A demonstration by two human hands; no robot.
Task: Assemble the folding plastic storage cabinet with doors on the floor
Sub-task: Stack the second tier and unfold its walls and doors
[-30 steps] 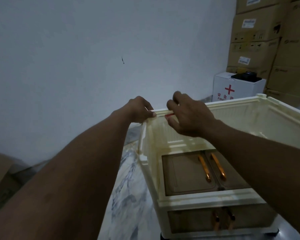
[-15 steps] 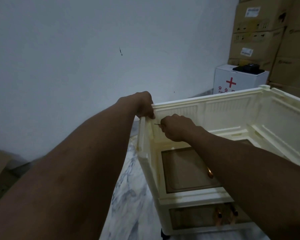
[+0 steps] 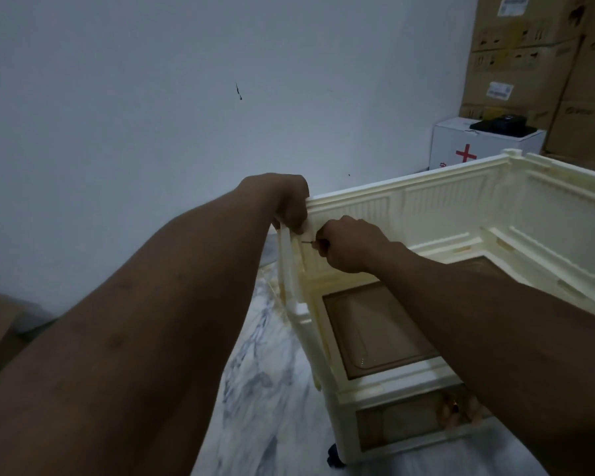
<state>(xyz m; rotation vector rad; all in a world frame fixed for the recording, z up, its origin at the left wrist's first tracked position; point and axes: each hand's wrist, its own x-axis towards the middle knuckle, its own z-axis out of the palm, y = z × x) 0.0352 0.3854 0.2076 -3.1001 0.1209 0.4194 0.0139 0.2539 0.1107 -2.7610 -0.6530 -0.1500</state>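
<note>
Cabinet (image 3: 426, 207) of cream plastic stands on the marbled floor (image 3: 265, 389), close to the grey wall (image 3: 152, 97); two stacked tiers show in the head view, the upper one open at the top with its ribbed panels raised; one black wheel (image 3: 335, 460) shows under the near corner. Each tier has a brown see-through door: the upper door (image 3: 375, 331) is partly hidden by the right forearm; the lower door (image 3: 409, 417) carries two amber handles (image 3: 450, 405), blurred.

Two hands are at the far left top corner; the left hand (image 3: 285, 201) is clamped on the rim where the side and back panels meet, fingers curled over the edge; the right hand (image 3: 351, 243) is inside the tier just beside it, fingers curled and pinching one thin dark pin (image 3: 308, 241), whose tip points at the corner post; whether it touches the post I cannot tell.

Behind the cabinet sits one white box with a red cross (image 3: 461, 149), one black object (image 3: 502, 125) on its lid; stacked cardboard cartons (image 3: 529, 63) rise beside it, their number cut off by the frame edge; one more piece of cardboard (image 3: 0, 321) lies at the far left.
</note>
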